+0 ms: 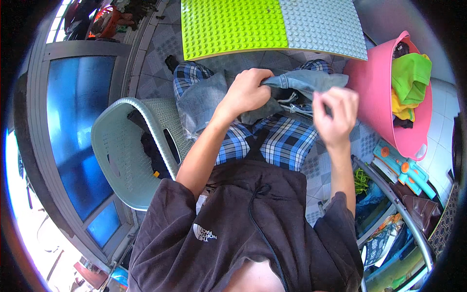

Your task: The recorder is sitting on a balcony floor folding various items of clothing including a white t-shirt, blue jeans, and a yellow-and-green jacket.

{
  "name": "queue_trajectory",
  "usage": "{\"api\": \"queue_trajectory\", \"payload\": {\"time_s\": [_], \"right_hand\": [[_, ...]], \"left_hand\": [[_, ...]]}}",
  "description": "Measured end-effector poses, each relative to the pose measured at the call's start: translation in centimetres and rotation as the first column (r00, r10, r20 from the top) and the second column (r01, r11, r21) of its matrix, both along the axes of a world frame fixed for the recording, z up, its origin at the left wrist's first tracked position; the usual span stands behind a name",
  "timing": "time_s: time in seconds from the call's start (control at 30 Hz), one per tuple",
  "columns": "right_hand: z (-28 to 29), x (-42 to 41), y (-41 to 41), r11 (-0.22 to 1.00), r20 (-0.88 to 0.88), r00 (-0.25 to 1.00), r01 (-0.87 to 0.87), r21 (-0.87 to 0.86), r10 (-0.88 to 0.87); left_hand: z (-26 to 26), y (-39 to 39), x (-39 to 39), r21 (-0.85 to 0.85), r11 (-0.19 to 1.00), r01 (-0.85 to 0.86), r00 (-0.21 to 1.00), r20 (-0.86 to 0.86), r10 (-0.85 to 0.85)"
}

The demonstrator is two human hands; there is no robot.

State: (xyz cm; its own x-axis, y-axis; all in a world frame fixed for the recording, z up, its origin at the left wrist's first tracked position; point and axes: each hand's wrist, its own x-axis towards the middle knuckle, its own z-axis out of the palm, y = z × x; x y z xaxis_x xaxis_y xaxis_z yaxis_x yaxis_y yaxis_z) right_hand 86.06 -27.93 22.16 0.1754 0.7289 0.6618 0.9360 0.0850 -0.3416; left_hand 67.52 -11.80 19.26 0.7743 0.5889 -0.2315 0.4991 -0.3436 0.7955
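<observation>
My left hand (250, 89) grips a blue-grey denim garment (303, 80) by its bunched edge, above my lap. White drawstrings (292, 104) hang at the garment's dark opening between my hands. Beside the right end of the cloth is my right hand (336, 115), its fingers curled and blurred by motion. Whether it pinches any fabric is not clear. More of the denim (204, 98) drapes over my left thigh, on blue checked trousers (282, 140).
A studded green and grey building-plate tabletop (233, 25) stands ahead. To my left, a grey-green plastic basket (120, 160) holds dark cloth. The pink tub (375, 91) on my right holds bright clothes (410, 78). A metal-framed rack (405, 208) with toys and bags is lower right.
</observation>
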Motion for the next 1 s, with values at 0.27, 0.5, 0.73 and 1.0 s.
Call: {"api": "queue_trajectory", "payload": {"time_s": [0.27, 0.5, 0.73, 1.0], "right_hand": [[0.5, -1.9, -0.5, 0.888, -0.059, 0.996, -0.085, -0.451, 0.066], [2.3, -1.5, -1.2, 0.876, 0.009, 0.979, -0.178, -0.448, 0.203], [5.4, 0.6, -3.4, 0.942, 0.189, 0.978, -0.017, -0.335, 0.085], [10.4, -2.8, -4.6, 0.926, 0.147, 0.962, -0.171, -0.336, 0.231]], "left_hand": [[4.1, 1.2, -1.2, -0.311, 0.944, 0.112, 0.989, 0.127, -0.076], [5.2, 3.9, -2.9, 0.263, 0.964, 0.041, 0.999, -0.032, -0.034], [8.8, 9.1, -5.2, 0.467, 0.884, 0.012, 1.0, -0.014, -0.006], [5.6, 13.0, -3.7, 0.692, 0.719, 0.057, 0.99, -0.135, 0.051]]}}
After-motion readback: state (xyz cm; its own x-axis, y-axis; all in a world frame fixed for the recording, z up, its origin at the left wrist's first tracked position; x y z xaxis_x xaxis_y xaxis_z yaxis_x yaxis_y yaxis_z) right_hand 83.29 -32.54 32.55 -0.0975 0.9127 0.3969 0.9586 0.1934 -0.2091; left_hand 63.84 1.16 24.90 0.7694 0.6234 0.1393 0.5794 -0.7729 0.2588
